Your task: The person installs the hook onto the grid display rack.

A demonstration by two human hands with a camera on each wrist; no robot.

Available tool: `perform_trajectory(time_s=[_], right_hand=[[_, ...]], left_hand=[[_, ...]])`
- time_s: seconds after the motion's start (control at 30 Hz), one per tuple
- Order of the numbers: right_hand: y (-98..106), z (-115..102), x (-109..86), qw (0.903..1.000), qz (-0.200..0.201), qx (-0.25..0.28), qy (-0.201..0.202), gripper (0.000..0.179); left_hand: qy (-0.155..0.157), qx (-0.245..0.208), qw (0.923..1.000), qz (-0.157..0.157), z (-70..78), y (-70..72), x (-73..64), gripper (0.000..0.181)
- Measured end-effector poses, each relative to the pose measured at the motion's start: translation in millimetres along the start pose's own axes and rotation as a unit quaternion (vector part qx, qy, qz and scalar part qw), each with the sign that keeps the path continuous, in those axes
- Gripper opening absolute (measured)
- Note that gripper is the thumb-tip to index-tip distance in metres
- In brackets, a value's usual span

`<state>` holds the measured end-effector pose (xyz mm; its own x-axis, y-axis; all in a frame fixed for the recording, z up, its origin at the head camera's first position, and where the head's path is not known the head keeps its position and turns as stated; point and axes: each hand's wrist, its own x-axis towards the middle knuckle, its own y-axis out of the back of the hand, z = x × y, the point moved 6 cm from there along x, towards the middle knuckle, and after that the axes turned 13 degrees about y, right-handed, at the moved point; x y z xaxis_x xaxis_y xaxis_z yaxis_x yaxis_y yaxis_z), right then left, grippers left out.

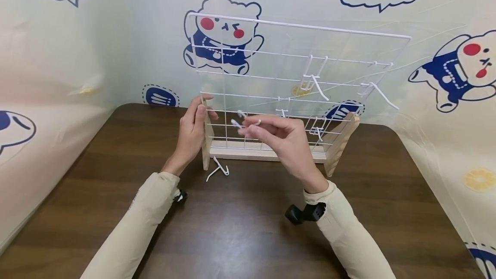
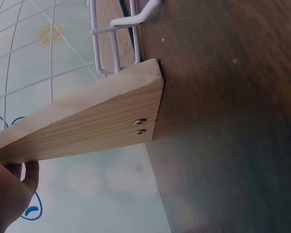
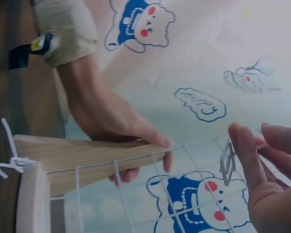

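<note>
A white wire grid rack (image 1: 302, 26) stands on wooden side supports, leaning back. My left hand (image 1: 190, 126) grips its left wooden support (image 2: 97, 116), thumb on one face and fingers round the other, as the right wrist view shows. In front of the grid's lower left part, my right hand (image 1: 288, 141) pinches a white wire hook (image 3: 227, 162) between thumb and fingers. The held hook is blurred in the head view. Another white hook (image 1: 219, 168) lies on the table by the foot of the left support.
Several white hooks hang on the grid's right half, among them an upper hook (image 1: 318, 86), a far right hook (image 1: 382, 94) and a low hook (image 1: 317, 132). A brown wooden table (image 1: 232, 227) bears the rack. Behind it hangs a printed cloth (image 1: 147, 33).
</note>
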<state>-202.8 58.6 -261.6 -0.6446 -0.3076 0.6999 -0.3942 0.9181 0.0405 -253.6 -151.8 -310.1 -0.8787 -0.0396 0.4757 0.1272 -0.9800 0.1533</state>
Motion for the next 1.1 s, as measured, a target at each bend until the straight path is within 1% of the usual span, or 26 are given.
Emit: perform_trajectory(time_s=[0.1,0.27,0.37,0.47,0.7,0.87,1.0,1.1], right_hand=[[-1.8,-1.7,6.6,0.9997,0.017,0.011,0.011,0.024],[-2.6,-10.6,19.0,0.9958,0.048,-0.039,0.067,0.021],[-4.6,-15.6,26.3,0.9909,0.070,-0.067,0.094,0.020],[-7.6,-19.9,35.3,0.9862,0.087,-0.083,0.114,0.020],[-11.2,-30.0,59.4,0.9710,0.103,-0.114,0.183,0.018],[-12.7,-33.6,74.3,0.9611,0.123,-0.122,0.215,0.018],[-14.5,-34.7,81.9,0.9532,0.140,-0.125,0.238,0.018],[-15.9,-33.4,84.8,0.9505,0.151,-0.124,0.242,0.018]], left_hand=[[-0.001,0.002,1.0000,0.000,-0.4,0.0,-0.1,0.030],[-0.007,0.005,1.0000,0.002,0.0,0.2,1.5,0.029],[-0.008,0.006,0.9999,0.004,-0.8,0.8,1.5,0.029],[-0.007,0.005,0.9999,0.006,-1.0,1.4,1.0,0.029],[-0.001,0.004,1.0000,0.000,-0.8,1.7,-0.8,0.029],[-0.003,0.003,1.0000,0.000,-0.8,2.2,-0.6,0.029],[-0.004,0.001,1.0000,-0.001,-0.7,2.6,-0.1,0.029],[-0.004,0.001,1.0000,-0.001,-0.4,3.6,-0.2,0.029]])
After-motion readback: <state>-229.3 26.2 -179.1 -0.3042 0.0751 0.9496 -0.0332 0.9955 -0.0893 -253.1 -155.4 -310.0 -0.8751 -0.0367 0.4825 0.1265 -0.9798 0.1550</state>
